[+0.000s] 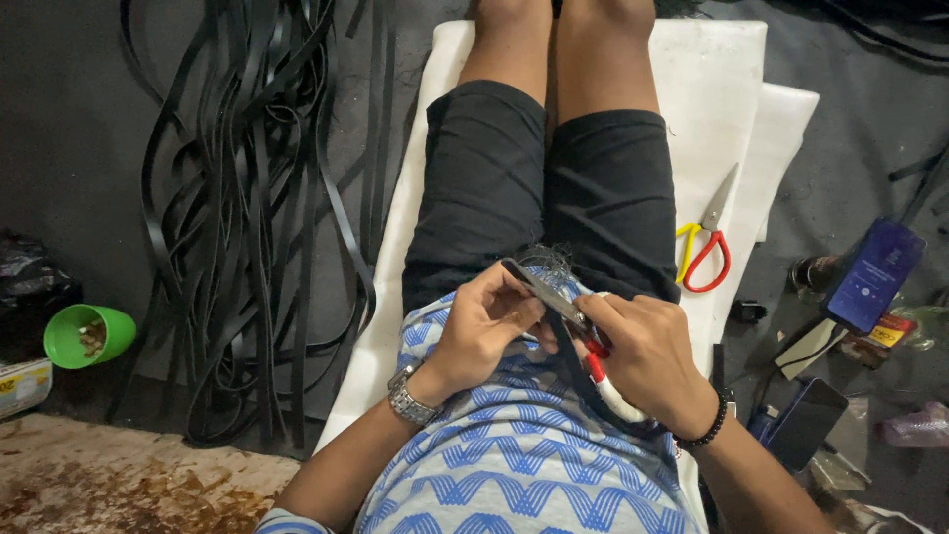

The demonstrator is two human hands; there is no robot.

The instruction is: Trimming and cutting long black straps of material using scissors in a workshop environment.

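The black strap is held over the lap, just above the hem of a blue-and-white patterned shirt, and is pinched near its upper end by the closed fingers of the left hand, which wears a metal wristwatch. From that grip the strap runs down and to the right, under the right hand. The right hand is curled shut around a pair of scissors with red and white handles, whose dark blades are laid along the strap and point up towards the left; whether the blades are parted cannot be told. A dark bead bracelet is worn on the right wrist. The person is seated on a white cushion with legs in black shorts stretched towards the far side. A second pair of scissors with one yellow and one red handle lies on the cushion just right of the right thigh, well apart from both hands. To the left, a large tangle of black straps is spread over the dark floor, and a green cup with something brown in it lies on its side at the far left. To the right, a blue phone is propped among small clutter.
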